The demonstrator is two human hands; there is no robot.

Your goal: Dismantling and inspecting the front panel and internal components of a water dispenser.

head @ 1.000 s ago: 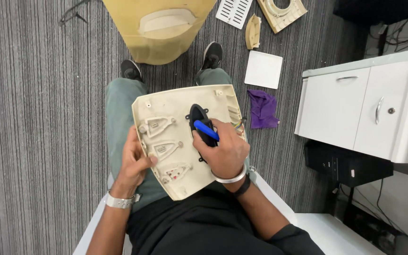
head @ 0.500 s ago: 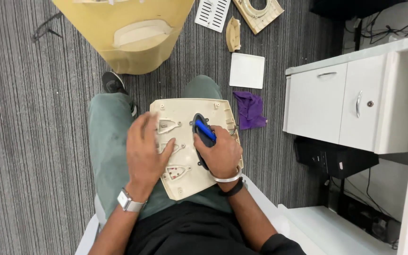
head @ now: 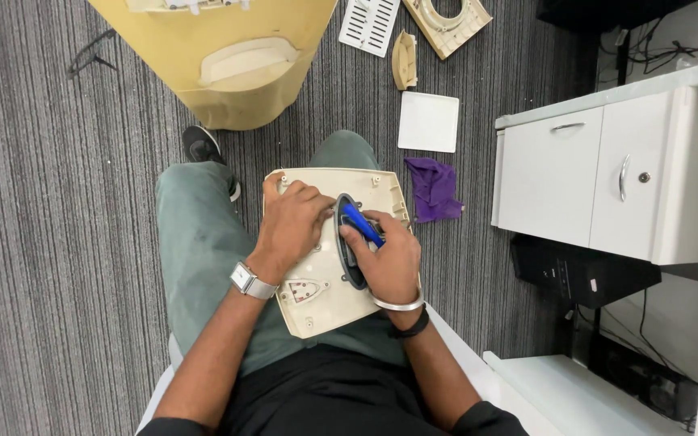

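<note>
You've got the cream plastic panel [head: 329, 303] lying across your lap. Your left hand [head: 291, 226] is flat on its upper half, fingers spread and pressing down. Your right hand [head: 388, 257] has its fingers wrapped tight around a blue-handled tool [head: 361, 224], tip at the panel's dark oval opening [head: 349, 270], just beside your left fingertips.

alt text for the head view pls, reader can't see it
A seated person holds a cream plastic panel on their lap, left hand flat on it, right hand gripping a blue-handled tool. A purple cloth and other cream parts lie on grey carpet.
</note>
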